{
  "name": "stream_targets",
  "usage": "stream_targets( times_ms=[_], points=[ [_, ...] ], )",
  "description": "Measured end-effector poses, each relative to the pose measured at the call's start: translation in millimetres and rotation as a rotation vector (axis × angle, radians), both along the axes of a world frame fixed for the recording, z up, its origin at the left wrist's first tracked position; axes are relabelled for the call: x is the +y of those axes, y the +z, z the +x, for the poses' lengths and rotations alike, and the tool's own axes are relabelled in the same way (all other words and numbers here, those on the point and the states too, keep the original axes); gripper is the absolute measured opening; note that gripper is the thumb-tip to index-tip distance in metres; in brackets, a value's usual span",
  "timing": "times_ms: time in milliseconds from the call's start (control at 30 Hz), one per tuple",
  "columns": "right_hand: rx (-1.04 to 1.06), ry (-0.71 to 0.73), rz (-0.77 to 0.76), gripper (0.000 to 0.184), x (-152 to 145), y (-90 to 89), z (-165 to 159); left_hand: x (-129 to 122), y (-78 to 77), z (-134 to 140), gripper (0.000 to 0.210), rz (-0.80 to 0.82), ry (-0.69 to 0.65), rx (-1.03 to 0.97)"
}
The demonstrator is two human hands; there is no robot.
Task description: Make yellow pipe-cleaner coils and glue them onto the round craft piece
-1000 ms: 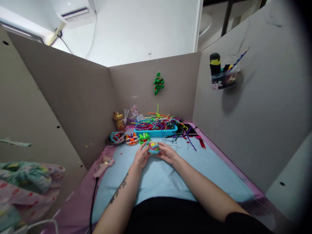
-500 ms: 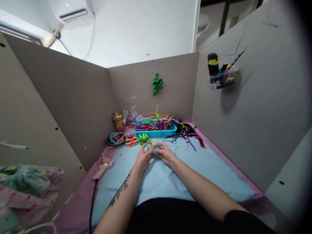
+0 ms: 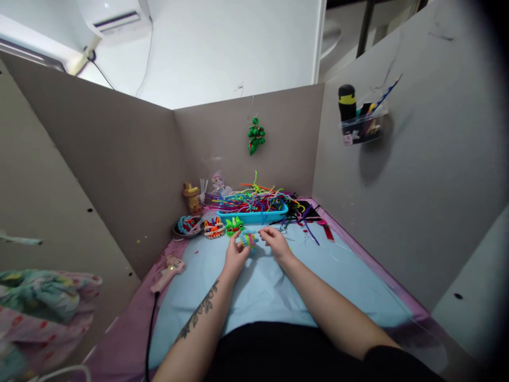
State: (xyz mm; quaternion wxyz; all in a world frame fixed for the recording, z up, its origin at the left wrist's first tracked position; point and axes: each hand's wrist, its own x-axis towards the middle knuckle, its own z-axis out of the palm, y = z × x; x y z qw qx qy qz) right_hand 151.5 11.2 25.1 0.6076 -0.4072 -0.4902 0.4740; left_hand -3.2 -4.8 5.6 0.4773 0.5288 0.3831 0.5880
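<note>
My left hand (image 3: 236, 254) is closed around a small fuzzy pipe-cleaner piece (image 3: 248, 241) in light blue with yellow and pink bands, held above the blue cloth. Just right of it, my right hand (image 3: 275, 243) has thumb and forefinger pinched on the end of a light blue pipe cleaner (image 3: 253, 231) that runs out from the top of the piece. Behind my left hand stands a green pipe-cleaner animal head (image 3: 234, 227), with an orange and white one (image 3: 214, 228) beside it.
At the back lies a blue tray (image 3: 254, 218) heaped with coloured pipe cleaners. A dark bowl (image 3: 187, 229) and a corded pink glue gun (image 3: 169, 271) are at the left. Loose purple and black strands and a red piece (image 3: 328, 232) lie at the right. Grey panels enclose the table.
My right hand has come off the body of the piece and moved slightly right, drawing out a blue strand. The piece has turned in my left hand.
</note>
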Motion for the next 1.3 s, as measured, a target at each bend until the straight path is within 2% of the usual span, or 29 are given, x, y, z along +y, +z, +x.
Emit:
stream_targets(
  times_ms=[167,333,900,1300],
  points=[
    [-0.059,-0.016,0.033,0.030,0,-1.5,-1,-5,1.2,1,0.062,0.105,0.047,0.138],
    [-0.110,0.017,-0.004,0.036,4,-5.1,1,-5,-0.6,0,0.061,0.152,0.044,0.199],
    [-0.192,0.089,0.037,0.020,3,-1.5,-1,-7,7.7,3,0.068,0.074,-0.037,0.077],
    [-0.106,0.171,-0.177,0.024,7,-10.0,7,-11,11.5,3,0.071,0.070,-0.082,0.079]
  ],
)
